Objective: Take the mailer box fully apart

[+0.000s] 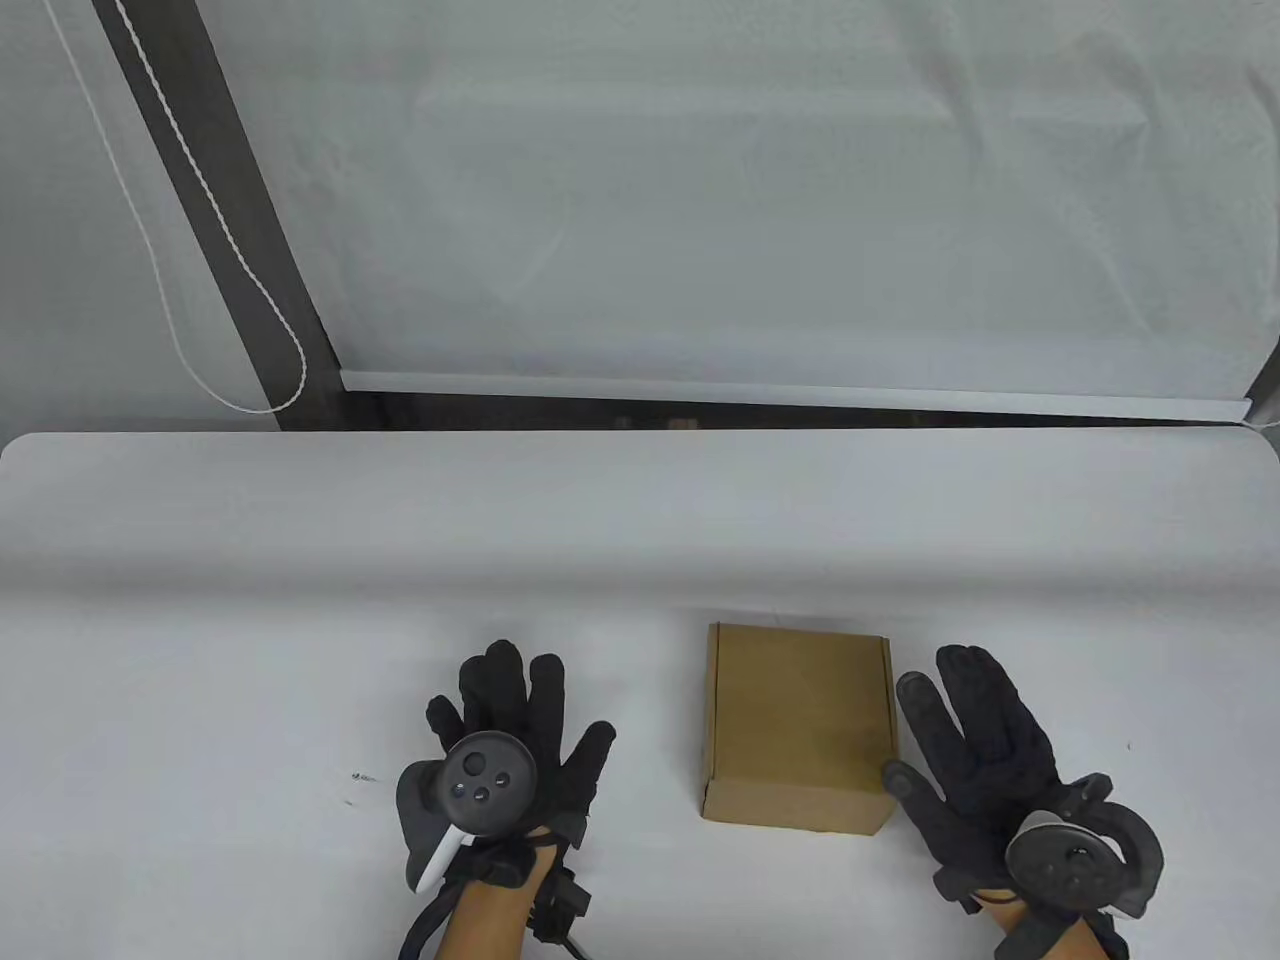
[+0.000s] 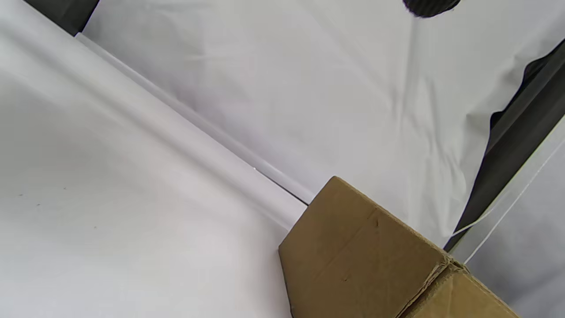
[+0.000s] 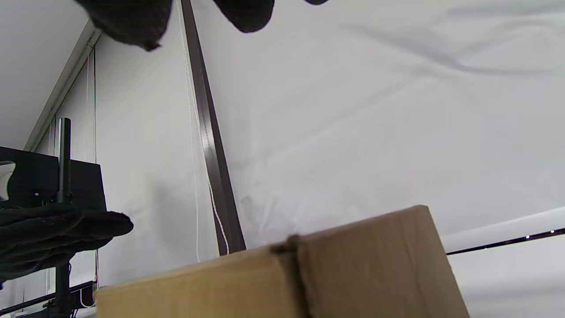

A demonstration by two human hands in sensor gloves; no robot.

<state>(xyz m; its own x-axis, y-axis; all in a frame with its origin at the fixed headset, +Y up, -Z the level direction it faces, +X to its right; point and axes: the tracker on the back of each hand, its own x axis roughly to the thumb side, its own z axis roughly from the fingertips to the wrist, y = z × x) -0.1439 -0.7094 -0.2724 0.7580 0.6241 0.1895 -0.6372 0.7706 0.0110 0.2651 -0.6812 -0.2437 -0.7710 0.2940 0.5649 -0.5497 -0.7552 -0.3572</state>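
A closed brown cardboard mailer box [image 1: 798,726] stands on the white table, near the front edge at centre right. It also shows in the left wrist view [image 2: 362,260] and in the right wrist view [image 3: 309,278]. My left hand [image 1: 520,745] lies with fingers spread, left of the box and apart from it, holding nothing. My right hand [image 1: 960,760] is open beside the box's right side, fingers spread; its thumb is at the box's near right corner. Whether it touches the box I cannot tell.
The white table [image 1: 250,620] runs wide to the left and behind the box. A white sheet [image 1: 760,200] hangs behind the table, with a dark post [image 1: 230,220] and a looped cord [image 1: 230,300] at the back left.
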